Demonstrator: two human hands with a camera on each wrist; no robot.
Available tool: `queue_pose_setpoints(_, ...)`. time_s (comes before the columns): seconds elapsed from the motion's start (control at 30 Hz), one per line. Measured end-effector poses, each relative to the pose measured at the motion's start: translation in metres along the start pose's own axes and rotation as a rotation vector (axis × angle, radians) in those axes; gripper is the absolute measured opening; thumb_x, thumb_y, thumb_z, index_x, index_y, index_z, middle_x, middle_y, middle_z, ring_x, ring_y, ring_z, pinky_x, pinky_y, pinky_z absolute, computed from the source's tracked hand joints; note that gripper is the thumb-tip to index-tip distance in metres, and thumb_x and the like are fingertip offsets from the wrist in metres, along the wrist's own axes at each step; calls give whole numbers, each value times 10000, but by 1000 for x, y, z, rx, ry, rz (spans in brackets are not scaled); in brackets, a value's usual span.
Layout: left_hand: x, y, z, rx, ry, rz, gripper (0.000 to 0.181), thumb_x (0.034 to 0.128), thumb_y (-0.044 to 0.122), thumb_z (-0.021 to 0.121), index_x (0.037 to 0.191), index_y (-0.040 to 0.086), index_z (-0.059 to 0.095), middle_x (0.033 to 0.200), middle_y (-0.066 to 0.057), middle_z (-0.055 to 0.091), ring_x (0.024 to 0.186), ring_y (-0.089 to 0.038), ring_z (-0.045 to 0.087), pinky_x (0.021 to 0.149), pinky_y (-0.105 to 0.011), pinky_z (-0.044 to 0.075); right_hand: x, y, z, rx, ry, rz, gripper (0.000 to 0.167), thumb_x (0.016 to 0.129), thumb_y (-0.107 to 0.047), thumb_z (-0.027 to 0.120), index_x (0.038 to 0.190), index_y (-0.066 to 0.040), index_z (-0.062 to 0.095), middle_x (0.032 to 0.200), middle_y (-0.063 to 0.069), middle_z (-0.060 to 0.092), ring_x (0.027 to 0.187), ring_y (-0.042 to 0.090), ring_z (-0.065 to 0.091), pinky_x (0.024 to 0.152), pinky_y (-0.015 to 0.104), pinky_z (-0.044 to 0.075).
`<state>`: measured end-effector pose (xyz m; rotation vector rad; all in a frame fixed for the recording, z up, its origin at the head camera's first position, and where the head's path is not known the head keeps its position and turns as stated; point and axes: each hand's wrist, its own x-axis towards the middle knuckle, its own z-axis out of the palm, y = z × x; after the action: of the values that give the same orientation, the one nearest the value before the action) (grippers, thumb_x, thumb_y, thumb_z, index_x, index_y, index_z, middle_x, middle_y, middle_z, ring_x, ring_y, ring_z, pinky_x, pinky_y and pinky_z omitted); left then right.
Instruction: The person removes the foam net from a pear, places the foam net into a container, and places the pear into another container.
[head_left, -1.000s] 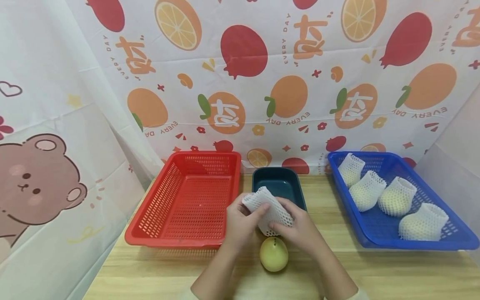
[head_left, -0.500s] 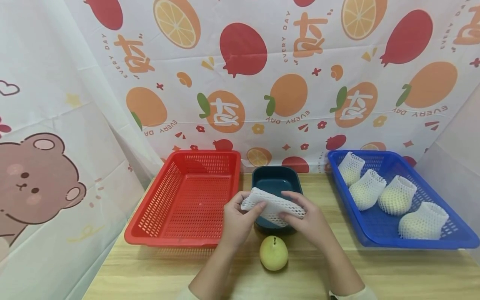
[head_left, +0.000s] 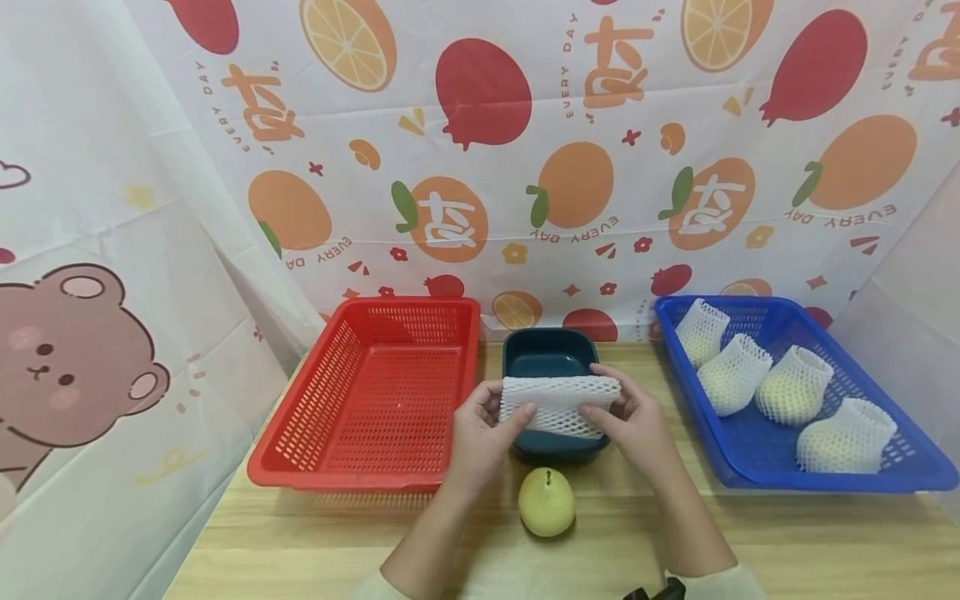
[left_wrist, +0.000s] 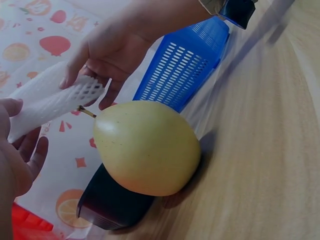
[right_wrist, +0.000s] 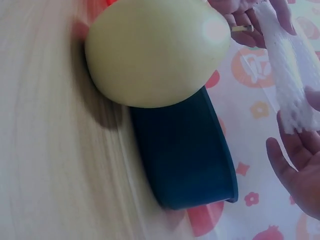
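Observation:
A white foam net sleeve [head_left: 558, 404] is stretched level between my two hands, above the dark teal bin [head_left: 551, 446]. My left hand [head_left: 483, 429] pinches its left end with the thumb in front. At the other end my right hand [head_left: 626, 421] pinches it the same way. The sleeve looks flattened, with nothing seen inside it. Just below the hands a yellow-green pear [head_left: 547, 502] stands on the wooden table, stem up, touched by neither hand. In the left wrist view the bare pear [left_wrist: 147, 147] fills the middle, and both hands show beyond it.
To the left stands a red basket [head_left: 363, 482] with nothing seen in it. A blue basket [head_left: 757, 477] on the right holds several pears in foam nets [head_left: 795, 387]. A fruit-printed cloth [head_left: 525, 200] hangs behind the wooden table [head_left: 300, 542].
The foam sleeve has turned from a steep tilt to level, and it has risen clear of the pear. My right hand has moved right and up to its right end. The pear stays put.

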<state>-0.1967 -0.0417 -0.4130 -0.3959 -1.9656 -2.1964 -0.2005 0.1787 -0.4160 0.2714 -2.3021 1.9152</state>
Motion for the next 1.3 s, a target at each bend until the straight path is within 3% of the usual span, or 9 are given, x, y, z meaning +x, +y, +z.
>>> queue_pose_setpoints(0.13,1,-3,1,17,-15,-40,375,863,104,755,1197,31,602,1124,-159,689,968,-192,673,820,-285,578,4,2,-1,65,43,46,566,889,-245,741,1393,-144,504,1181,129,685,966,114,681,809,247,571)
queue_pose_setpoints(0.47,3,-12,3,105,32,-68,436,918,147,698,1312,31,553,1143,-151,646,1014,-224,613,825,-223,541,13,15,-1,13,113,140,566,885,-314,742,1369,-116,526,1067,97,728,878,72,666,769,197,552)
queue_pose_setpoints(0.8,0,-16,7,187,41,-113,534,957,178,639,1449,120,439,1383,-67,528,1269,-221,506,1015,-394,491,19,27,-2,-14,134,188,554,871,-328,756,1340,-112,554,977,61,724,801,59,629,719,183,526)
queue_pose_setpoints(1.0,-2,-16,8,253,40,-81,528,959,168,630,1448,130,435,1435,-47,479,1339,-223,450,1082,-458,425,21,31,-1,-48,134,172,507,874,-303,756,1302,-98,578,880,36,695,745,68,594,659,185,502)
queue_pose_setpoints(1.13,-3,-16,8,303,43,-60,530,957,175,632,1449,166,434,1444,-31,461,1361,-251,429,1091,-472,412,22,34,1,-148,148,132,492,876,-303,752,1292,-97,591,777,22,629,687,97,529,597,206,446)
queue_pose_setpoints(1.3,-2,-18,8,360,45,-21,525,950,163,637,1439,168,446,1431,-16,475,1353,-247,440,1104,-467,400,23,37,5,-286,153,81,474,876,-307,752,1275,-96,610,767,36,631,683,118,510,586,221,422)
